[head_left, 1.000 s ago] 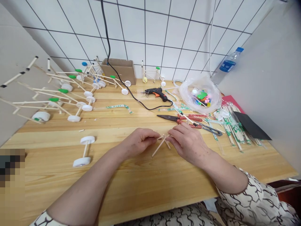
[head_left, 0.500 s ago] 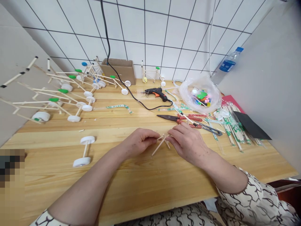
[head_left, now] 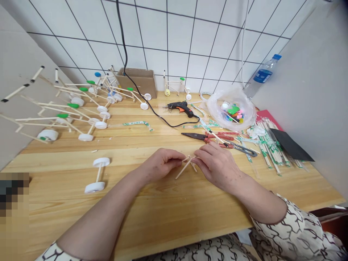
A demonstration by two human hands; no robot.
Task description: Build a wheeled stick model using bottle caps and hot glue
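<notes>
the stick frame (head_left: 183, 169) was pinched over the surface (head_left: 157, 217) in the thumb-and-finger grip of the left hand (head_left: 160, 165) and the right hand (head_left: 216, 163), its joint (head_left: 189, 158) best held steady and untwisted

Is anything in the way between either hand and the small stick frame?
Nothing visible: the left hand and right hand both have fingertips on the small stick frame. The red-handled pliers lie beyond it, not between.
</notes>
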